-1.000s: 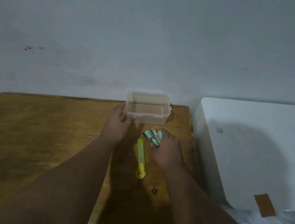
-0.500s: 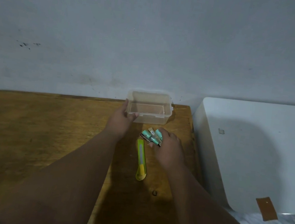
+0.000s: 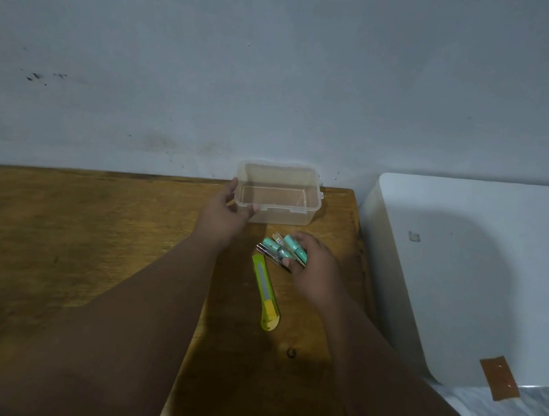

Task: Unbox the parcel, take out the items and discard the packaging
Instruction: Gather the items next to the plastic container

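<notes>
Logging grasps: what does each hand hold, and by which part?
Left hand: tub, near-left corner. Right hand: teal bundle, near end.

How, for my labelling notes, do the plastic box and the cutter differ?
The box is clear and open-topped; the cutter is yellow-green and slim. The left hand grips the box's corner; the cutter lies untouched. Both rest on the wooden table.

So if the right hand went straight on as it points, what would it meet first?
Probably the front wall of the clear box, whose corner the left hand grips. The right hand, holding the teal items, points at it; its height is hard to judge.
</notes>
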